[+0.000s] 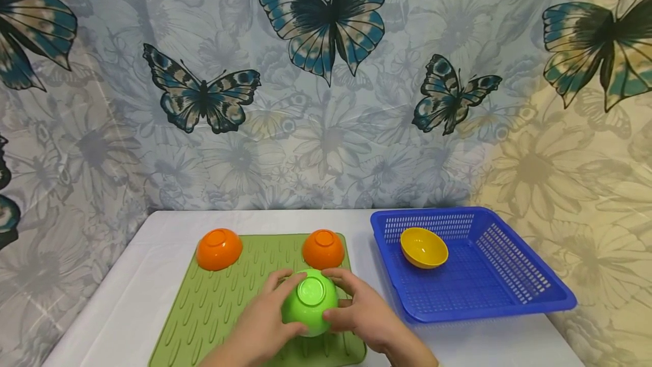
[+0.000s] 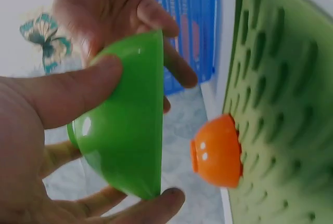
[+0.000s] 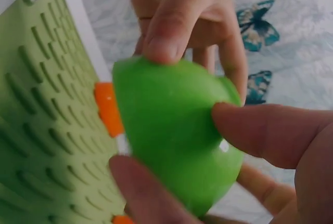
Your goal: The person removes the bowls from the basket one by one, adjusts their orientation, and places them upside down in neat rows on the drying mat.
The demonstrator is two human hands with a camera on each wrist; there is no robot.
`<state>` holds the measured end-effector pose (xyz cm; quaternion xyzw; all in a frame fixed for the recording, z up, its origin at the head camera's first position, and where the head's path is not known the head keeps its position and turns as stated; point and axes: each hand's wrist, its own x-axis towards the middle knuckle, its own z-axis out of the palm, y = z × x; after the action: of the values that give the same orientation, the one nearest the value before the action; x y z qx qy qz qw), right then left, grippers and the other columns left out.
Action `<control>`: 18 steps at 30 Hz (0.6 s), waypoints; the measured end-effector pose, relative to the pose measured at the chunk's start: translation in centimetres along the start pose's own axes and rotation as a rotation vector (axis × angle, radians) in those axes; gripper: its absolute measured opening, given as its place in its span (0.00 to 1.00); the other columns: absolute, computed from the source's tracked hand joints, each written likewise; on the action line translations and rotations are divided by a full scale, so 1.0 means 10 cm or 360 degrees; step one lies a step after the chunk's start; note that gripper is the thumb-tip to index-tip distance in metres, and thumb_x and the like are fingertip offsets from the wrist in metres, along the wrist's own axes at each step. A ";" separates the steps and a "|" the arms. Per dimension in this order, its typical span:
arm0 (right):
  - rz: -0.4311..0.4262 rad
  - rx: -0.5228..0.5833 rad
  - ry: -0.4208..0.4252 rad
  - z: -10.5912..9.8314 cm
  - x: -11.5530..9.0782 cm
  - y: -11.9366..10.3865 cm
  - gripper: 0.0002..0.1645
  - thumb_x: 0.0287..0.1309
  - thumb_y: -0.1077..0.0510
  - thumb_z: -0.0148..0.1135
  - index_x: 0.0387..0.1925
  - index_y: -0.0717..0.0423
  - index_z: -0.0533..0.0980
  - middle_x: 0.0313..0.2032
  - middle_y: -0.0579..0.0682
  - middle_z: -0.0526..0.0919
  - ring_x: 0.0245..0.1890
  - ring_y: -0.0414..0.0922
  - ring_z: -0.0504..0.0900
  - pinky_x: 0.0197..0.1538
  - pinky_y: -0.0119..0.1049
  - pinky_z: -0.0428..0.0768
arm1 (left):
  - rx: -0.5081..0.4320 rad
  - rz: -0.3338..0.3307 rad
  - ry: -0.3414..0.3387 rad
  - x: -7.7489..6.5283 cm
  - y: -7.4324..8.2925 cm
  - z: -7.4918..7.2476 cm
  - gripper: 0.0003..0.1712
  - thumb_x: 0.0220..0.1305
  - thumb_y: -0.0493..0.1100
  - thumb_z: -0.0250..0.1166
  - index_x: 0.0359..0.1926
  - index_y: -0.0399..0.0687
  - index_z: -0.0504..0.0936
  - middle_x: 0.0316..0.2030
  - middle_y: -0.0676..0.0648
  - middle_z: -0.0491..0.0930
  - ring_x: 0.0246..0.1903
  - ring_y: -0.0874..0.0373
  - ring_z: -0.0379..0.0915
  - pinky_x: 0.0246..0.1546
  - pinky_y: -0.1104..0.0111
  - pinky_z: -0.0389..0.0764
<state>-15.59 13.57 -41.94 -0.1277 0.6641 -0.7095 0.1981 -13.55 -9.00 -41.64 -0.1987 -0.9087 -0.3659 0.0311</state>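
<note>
A light green bowl (image 1: 317,316) is upside down between both hands, its foot ring facing up. My left hand (image 1: 267,313) grips it from the left, thumb near the front and fingers round the far side. From the right, my right hand (image 1: 367,310) holds the same bowl with thumb and fingers. In the left wrist view the bowl (image 2: 132,115) is raised clear of the green drying mat (image 2: 307,78). Two orange bowls, one at the far left (image 1: 219,251) and one at the far right (image 1: 324,251), stand upside down on the mat.
A blue plastic basket (image 1: 489,276) with slotted walls stands on the table's right side. Inside it a yellow bowl (image 1: 424,248) sits with its opening up. The white-covered table (image 1: 117,287) meets a butterfly-patterned cloth (image 1: 326,157) at the back.
</note>
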 end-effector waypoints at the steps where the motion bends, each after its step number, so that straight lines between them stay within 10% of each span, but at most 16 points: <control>1: -0.0009 0.0006 -0.0014 0.01 0.03 0.02 0.41 0.54 0.71 0.67 0.69 0.57 0.66 0.72 0.66 0.57 0.51 0.58 0.81 0.40 0.51 0.84 | -0.0021 -0.0015 -0.0008 0.00 -0.04 -0.03 0.48 0.46 0.46 0.81 0.69 0.56 0.71 0.66 0.46 0.64 0.49 0.46 0.76 0.44 0.51 0.79; 18: 0.0088 0.0148 -0.0091 0.68 0.60 0.47 0.37 0.49 0.81 0.64 0.60 0.54 0.76 0.65 0.57 0.70 0.36 0.54 0.85 0.37 0.48 0.85 | -0.0408 -0.0298 -0.0183 -0.32 -0.86 -0.62 0.49 0.37 0.41 0.83 0.64 0.52 0.73 0.67 0.37 0.63 0.64 0.34 0.61 0.50 0.47 0.78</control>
<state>-17.39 4.65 -46.53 -0.1201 0.6277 -0.7300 0.2422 -14.51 -19.86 -43.41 -0.1361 -0.8694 -0.4680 -0.0809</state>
